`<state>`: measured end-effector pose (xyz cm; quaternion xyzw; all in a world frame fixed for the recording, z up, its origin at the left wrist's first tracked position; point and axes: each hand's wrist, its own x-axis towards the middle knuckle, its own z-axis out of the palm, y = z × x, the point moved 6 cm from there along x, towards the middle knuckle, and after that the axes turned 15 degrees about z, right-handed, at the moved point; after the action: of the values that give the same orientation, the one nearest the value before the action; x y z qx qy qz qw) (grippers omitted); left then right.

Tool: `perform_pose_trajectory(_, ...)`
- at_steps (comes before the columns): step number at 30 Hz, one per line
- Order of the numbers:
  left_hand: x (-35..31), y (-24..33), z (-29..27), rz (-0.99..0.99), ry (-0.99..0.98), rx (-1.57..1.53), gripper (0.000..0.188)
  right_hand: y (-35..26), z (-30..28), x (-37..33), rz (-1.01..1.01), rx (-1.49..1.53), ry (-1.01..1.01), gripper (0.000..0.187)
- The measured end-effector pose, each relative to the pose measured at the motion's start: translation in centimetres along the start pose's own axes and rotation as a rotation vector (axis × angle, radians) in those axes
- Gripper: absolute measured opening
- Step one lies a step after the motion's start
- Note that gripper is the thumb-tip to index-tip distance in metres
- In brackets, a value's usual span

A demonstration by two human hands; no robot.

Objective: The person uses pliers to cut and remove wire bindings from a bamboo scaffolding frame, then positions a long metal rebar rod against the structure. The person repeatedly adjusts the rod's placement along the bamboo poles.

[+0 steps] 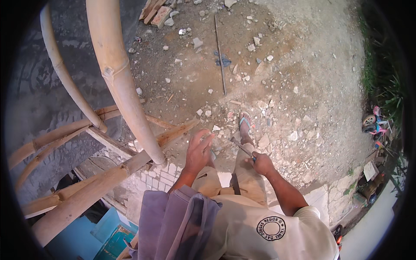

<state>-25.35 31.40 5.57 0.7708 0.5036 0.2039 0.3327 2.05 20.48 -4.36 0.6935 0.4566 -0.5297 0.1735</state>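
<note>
My right hand [262, 164] grips a hammer [244, 149] by its handle, its small dark head pointing up and left over my leg. My left hand [199, 151] is raised beside it with bent, parted fingers, and nothing shows in them. Just left of that hand is the tip of a split bamboo pole [180, 131]. A thick upright bamboo pole [113, 73] comes down near it, its lower end close to the crossing poles.
Another bamboo pole [65, 71] and a wooden strip [110, 142] join the frame at left. Stones and rubble cover the ground around my sandalled foot [245, 123]. A thin rod [220, 54] lies ahead, bricks [161, 16] lie farther left, and plants [392, 78] line the right.
</note>
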Motion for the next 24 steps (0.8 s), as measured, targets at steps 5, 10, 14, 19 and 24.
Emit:
perform_pose_trajectory(5,6.2,6.5,2.4,-0.02,-0.615,-0.135,0.043,3.0,-12.2,-8.9,-0.202,-0.207,0.19,0.044)
perform_pose_trajectory(10,11.0,11.8,3.3,-0.36,-0.227,-0.912,0.036,5.0,-21.2,-13.3,-0.196,-0.12,0.371,0.052)
perform_pose_trajectory(14,19.0,18.0,2.4,-0.43,0.309,-1.497,0.033,2.0,-19.9,-13.3,-0.351,0.112,0.04,0.061)
perform_pose_trajectory(19,26.4,19.6,1.0,-0.335,0.22,-1.632,0.029,-1.1,-21.6,-12.0,-0.376,0.299,0.126,0.057)
perform_pose_trajectory(24,29.4,10.2,3.4,-0.7,0.558,-1.738,0.033,1.6,-23.5,-9.4,-0.38,0.603,0.167,0.047)
